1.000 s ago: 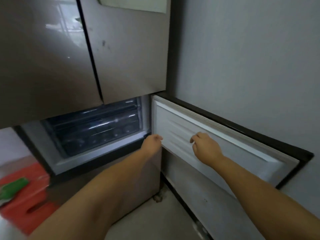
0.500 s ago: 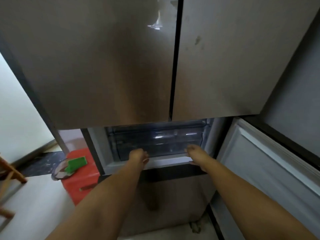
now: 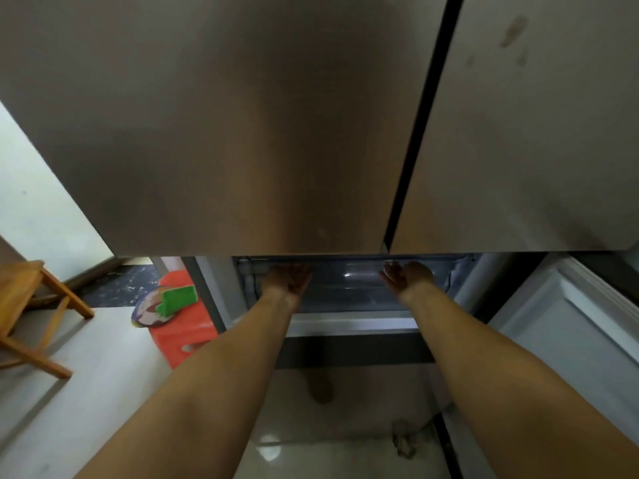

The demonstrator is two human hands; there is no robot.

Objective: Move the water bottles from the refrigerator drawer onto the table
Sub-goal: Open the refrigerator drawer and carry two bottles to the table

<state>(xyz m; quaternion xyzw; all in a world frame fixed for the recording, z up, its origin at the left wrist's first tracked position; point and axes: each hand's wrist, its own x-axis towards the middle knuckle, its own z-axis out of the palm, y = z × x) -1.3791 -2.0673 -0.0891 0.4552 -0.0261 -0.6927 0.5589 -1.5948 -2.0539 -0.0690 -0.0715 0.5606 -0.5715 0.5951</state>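
Far left: wooden stool (image 3: 24,305) on pale floor (image 3: 79,392). Right of it, a red plastic stool (image 3: 179,340) bearing a round patterned object (image 3: 148,311) with a green item (image 3: 178,299) on top. Upper left: white wall (image 3: 38,216).

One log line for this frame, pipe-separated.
stage: reaching drawer | left hand: at clear plastic refrigerator drawer | right hand: at drawer | bottles: none visible

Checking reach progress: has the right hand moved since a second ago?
Yes. The right hand left the open lower door and moved left onto the clear drawer.
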